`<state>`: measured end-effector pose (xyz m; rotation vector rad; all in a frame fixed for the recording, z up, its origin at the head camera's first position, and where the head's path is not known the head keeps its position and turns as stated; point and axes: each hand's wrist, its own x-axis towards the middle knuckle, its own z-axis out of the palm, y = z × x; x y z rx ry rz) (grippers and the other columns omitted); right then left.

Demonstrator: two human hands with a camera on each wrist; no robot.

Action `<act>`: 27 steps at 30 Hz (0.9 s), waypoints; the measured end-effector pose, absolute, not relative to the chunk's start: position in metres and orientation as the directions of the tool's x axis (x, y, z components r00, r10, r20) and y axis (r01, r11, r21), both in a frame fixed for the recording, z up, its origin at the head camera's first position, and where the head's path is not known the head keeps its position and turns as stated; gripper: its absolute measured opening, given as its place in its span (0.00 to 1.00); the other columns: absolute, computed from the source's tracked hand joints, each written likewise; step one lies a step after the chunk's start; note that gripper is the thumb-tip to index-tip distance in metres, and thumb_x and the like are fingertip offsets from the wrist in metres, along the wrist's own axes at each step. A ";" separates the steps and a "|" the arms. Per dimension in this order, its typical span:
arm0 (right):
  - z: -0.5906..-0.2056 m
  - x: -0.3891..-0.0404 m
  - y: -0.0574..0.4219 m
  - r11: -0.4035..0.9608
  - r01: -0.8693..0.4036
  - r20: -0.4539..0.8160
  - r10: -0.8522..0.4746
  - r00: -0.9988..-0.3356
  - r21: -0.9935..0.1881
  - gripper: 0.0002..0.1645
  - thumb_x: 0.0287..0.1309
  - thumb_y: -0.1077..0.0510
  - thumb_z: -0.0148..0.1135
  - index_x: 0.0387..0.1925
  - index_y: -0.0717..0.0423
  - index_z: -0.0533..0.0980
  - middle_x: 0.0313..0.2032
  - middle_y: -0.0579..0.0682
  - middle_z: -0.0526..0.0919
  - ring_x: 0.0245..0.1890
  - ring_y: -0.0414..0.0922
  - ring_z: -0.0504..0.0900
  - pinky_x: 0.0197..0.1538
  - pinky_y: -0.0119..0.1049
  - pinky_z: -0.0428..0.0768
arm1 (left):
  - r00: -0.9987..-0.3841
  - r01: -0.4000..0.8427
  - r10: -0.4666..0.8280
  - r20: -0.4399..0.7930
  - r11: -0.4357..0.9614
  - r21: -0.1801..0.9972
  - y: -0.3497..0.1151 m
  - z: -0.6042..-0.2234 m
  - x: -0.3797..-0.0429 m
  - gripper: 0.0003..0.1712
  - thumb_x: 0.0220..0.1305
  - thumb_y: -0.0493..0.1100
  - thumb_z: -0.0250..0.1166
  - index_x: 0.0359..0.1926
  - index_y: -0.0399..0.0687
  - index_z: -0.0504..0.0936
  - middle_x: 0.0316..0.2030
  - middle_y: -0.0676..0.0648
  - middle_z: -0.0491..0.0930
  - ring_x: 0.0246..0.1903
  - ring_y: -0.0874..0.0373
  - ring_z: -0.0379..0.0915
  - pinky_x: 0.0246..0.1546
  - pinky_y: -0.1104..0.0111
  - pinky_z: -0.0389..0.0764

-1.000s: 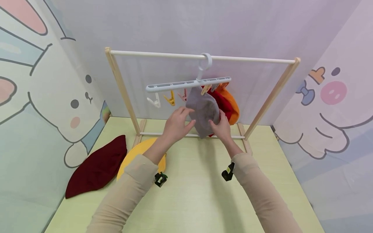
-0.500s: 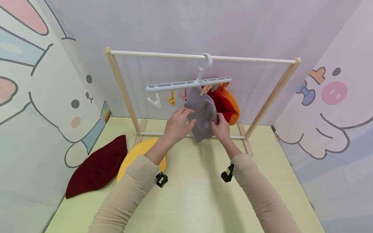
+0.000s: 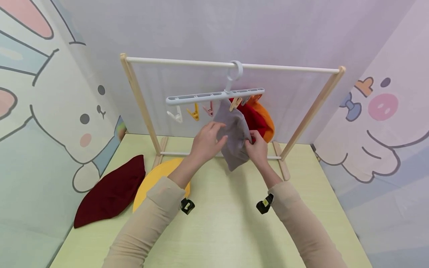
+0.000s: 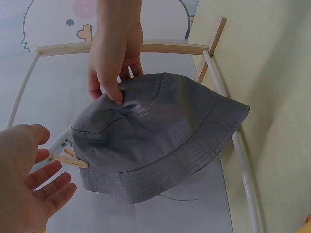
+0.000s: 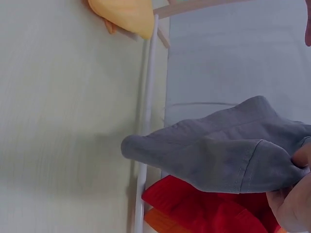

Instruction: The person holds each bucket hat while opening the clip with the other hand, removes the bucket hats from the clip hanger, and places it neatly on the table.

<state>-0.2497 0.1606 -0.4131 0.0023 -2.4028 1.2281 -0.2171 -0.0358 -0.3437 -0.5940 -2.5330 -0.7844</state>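
A grey bucket hat (image 3: 233, 136) hangs by a beige clothespin (image 3: 235, 104) from a pale grey clip hanger (image 3: 201, 98). My right hand (image 3: 257, 149) pinches the crown of the hat between thumb and fingers, as the left wrist view also shows on the grey fabric (image 4: 160, 126). To the left of the hat, my left hand (image 3: 208, 142) is held with fingers spread and nothing in it. Behind the grey hat hang a red hat (image 3: 253, 121) and an orange hat (image 3: 268, 121), both partly hidden.
White (image 3: 175, 114), yellow (image 3: 193, 111) and pink clothespins (image 3: 209, 109) hang on the hanger's left half. The hanger hooks on the rack's white rod (image 3: 181, 62). A dark red hat (image 3: 112, 193) and a yellow hat (image 3: 157, 176) lie on the table at left.
The right hand's grip has drawn the grey hat's crown slightly, and its lower brim tip hangs lower and turned. The left hand has moved very little.
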 end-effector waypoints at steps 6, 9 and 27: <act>-0.412 -0.239 0.156 0.596 -0.228 0.415 0.195 -0.889 -0.770 0.11 0.52 0.64 0.57 0.40 0.58 0.76 0.36 0.55 0.82 0.32 0.51 0.77 0.39 0.43 0.76 | -0.820 0.511 0.277 0.501 0.748 0.423 -0.034 -0.344 -0.219 0.19 0.57 0.46 0.62 0.50 0.46 0.77 0.47 0.47 0.77 0.47 0.52 0.74 0.41 0.62 0.77; -0.412 -0.234 0.154 0.595 -0.250 0.437 0.192 -0.879 -0.764 0.10 0.52 0.64 0.59 0.39 0.58 0.76 0.35 0.55 0.81 0.31 0.50 0.76 0.38 0.42 0.76 | -0.824 0.508 0.277 0.494 0.748 0.427 -0.033 -0.344 -0.219 0.20 0.57 0.46 0.62 0.50 0.46 0.77 0.47 0.47 0.77 0.48 0.52 0.74 0.42 0.62 0.76; -0.406 -0.208 0.137 0.617 -0.382 0.563 0.124 -0.817 -0.689 0.04 0.49 0.66 0.61 0.30 0.61 0.77 0.25 0.55 0.75 0.25 0.47 0.72 0.30 0.37 0.73 | -0.841 0.488 0.283 0.462 0.766 0.418 -0.021 -0.323 -0.221 0.20 0.60 0.47 0.59 0.53 0.46 0.74 0.50 0.47 0.75 0.48 0.52 0.74 0.43 0.61 0.77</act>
